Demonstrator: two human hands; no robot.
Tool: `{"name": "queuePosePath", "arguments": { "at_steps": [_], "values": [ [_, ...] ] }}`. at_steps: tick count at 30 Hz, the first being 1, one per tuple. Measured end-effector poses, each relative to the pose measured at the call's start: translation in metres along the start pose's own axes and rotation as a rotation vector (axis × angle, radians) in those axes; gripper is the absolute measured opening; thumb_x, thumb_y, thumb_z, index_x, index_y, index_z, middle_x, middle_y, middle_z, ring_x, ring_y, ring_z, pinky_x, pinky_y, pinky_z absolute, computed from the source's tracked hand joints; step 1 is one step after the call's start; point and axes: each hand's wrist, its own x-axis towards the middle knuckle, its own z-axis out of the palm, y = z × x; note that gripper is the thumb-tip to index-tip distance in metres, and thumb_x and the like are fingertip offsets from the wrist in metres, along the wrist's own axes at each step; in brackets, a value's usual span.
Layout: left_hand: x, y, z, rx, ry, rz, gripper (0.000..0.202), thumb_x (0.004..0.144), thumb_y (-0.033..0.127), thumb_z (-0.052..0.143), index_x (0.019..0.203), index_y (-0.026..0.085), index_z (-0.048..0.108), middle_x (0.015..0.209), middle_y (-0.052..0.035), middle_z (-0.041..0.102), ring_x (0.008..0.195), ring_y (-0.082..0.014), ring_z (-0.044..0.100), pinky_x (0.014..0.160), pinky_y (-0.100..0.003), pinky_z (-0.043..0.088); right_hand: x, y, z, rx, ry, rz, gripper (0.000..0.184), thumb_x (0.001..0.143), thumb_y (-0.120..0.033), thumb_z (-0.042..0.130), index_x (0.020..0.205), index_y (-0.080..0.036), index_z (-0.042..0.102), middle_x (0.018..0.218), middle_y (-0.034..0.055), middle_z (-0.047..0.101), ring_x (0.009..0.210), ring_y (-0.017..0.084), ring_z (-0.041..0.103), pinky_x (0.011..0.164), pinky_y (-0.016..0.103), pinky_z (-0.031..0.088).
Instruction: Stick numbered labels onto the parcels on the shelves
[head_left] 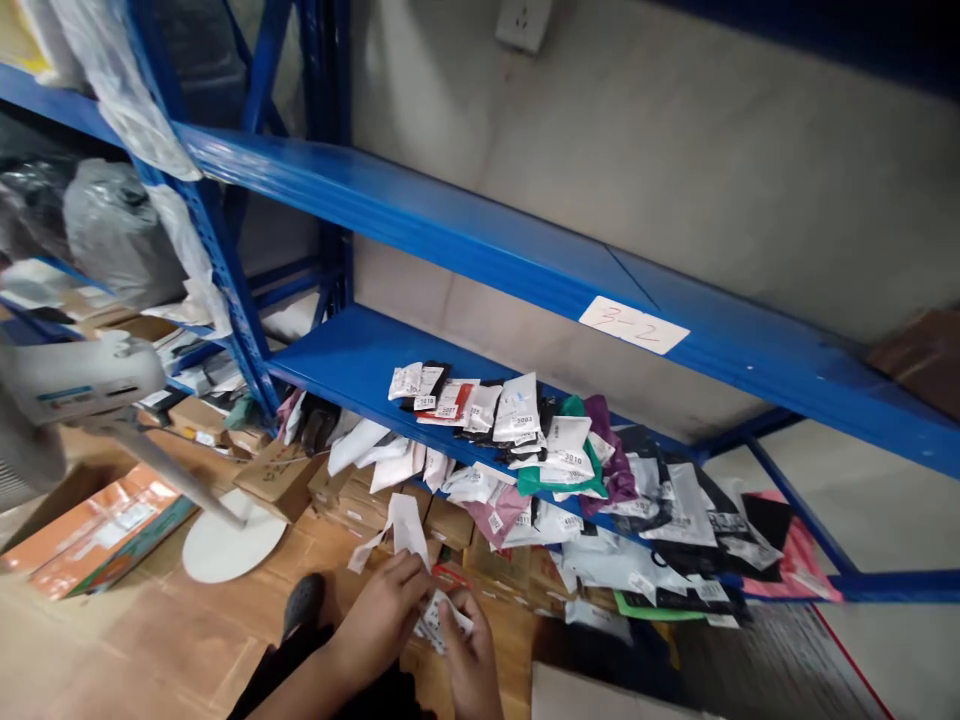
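In the lower middle of the head view, my left hand point(382, 610) is closed with its fingers bent. It pinches a white strip of paper point(405, 525) that trails up and away from the fingers. My right hand point(472, 655) grips a small white piece with dark print point(442, 622), thumb laid across its face. Both hands meet at this printed piece, and its lower edge is partly hidden by fingers. A bit of red shows just behind the right fingers. Beyond the hands, labelled parcel bags point(517, 410) lie in a row along a blue shelf point(352, 345).
A blue beam with a "3-2" sign point(634, 325) crosses above the shelf. More bagged parcels point(630, 565) lie on a lower level, with cardboard boxes point(367, 500) beneath. At left stand a white fan point(82, 380), its round base point(232, 535) and an orange box point(97, 525).
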Motion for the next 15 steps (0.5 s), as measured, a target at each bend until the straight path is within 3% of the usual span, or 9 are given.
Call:
{"name": "queuePosePath", "arguments": {
  "at_steps": [2, 4, 7, 9, 11, 13, 15],
  "values": [
    [-0.006, -0.002, -0.009, -0.068, 0.01, 0.007, 0.026, 0.079, 0.004, 0.039, 0.083, 0.02, 0.059, 0.088, -0.0059, 0.061, 0.088, -0.0197, 0.055, 0.082, -0.033, 0.045, 0.004, -0.003, 0.004, -0.123, -0.034, -0.055, 0.043, 0.064, -0.061, 0.069, 0.063, -0.02, 0.056, 0.059, -0.0011, 0.056, 0.058, 0.014, 0.051, 0.057, 0.025, 0.044],
    [-0.012, -0.007, -0.018, -0.157, 0.004, 0.019, 0.027, 0.082, 0.01, 0.042, 0.1, 0.023, 0.058, 0.103, -0.007, 0.062, 0.1, -0.0209, 0.054, 0.093, -0.036, 0.041, 0.009, -0.003, 0.012, -0.16, -0.071, -0.07, 0.044, 0.067, -0.065, 0.064, 0.073, -0.021, 0.06, 0.07, 0.0019, 0.062, 0.068, 0.018, 0.057, 0.065, 0.029, 0.048],
    [-0.017, -0.029, -0.019, -0.33, 0.014, -0.1, 0.024, 0.084, 0.027, 0.053, 0.108, 0.024, 0.055, 0.111, -0.0073, 0.062, 0.104, -0.0216, 0.055, 0.093, -0.034, 0.042, 0.02, 0.014, 0.032, -0.156, -0.047, -0.049, 0.045, 0.07, -0.067, 0.058, 0.087, -0.025, 0.062, 0.089, 0.0039, 0.066, 0.087, 0.022, 0.06, 0.079, 0.032, 0.048],
    [-0.015, -0.056, -0.007, -0.492, 0.087, -0.226, 0.017, 0.082, 0.037, 0.056, 0.089, 0.021, 0.057, 0.098, -0.0069, 0.066, 0.093, -0.0206, 0.059, 0.083, -0.03, 0.047, 0.034, 0.034, 0.045, -0.172, 0.007, -0.053, 0.042, 0.071, -0.067, 0.057, 0.087, -0.027, 0.062, 0.09, 0.0028, 0.066, 0.089, 0.022, 0.06, 0.08, 0.03, 0.048],
    [-0.009, -0.091, 0.011, -0.632, 0.182, -0.362, 0.027, 0.081, 0.044, 0.056, 0.071, 0.02, 0.053, 0.084, -0.0061, 0.066, 0.081, -0.0194, 0.061, 0.074, -0.028, 0.048, 0.059, 0.053, 0.053, -0.232, 0.023, -0.045, 0.041, 0.073, -0.066, 0.056, 0.085, -0.027, 0.062, 0.087, 0.0029, 0.066, 0.086, 0.022, 0.061, 0.077, 0.03, 0.049],
    [0.003, -0.128, 0.033, -0.693, 0.203, -0.51, 0.032, 0.081, 0.048, 0.053, 0.068, 0.019, 0.053, 0.075, -0.005, 0.065, 0.073, -0.019, 0.061, 0.068, -0.028, 0.047, 0.097, 0.066, 0.052, -0.356, 0.021, -0.057, 0.04, 0.078, -0.063, 0.051, 0.086, -0.025, 0.062, 0.087, 0.0051, 0.066, 0.087, 0.022, 0.061, 0.077, 0.031, 0.049],
    [0.021, -0.162, 0.055, -0.709, 0.129, -0.601, 0.032, 0.083, 0.048, 0.048, 0.075, 0.018, 0.058, 0.071, -0.0036, 0.065, 0.069, -0.019, 0.06, 0.066, -0.028, 0.047, 0.145, 0.072, 0.043, -0.573, 0.061, -0.174, 0.034, 0.084, -0.052, 0.047, 0.089, -0.022, 0.062, 0.092, 0.0084, 0.067, 0.09, 0.024, 0.061, 0.081, 0.034, 0.048]
  ]
}}
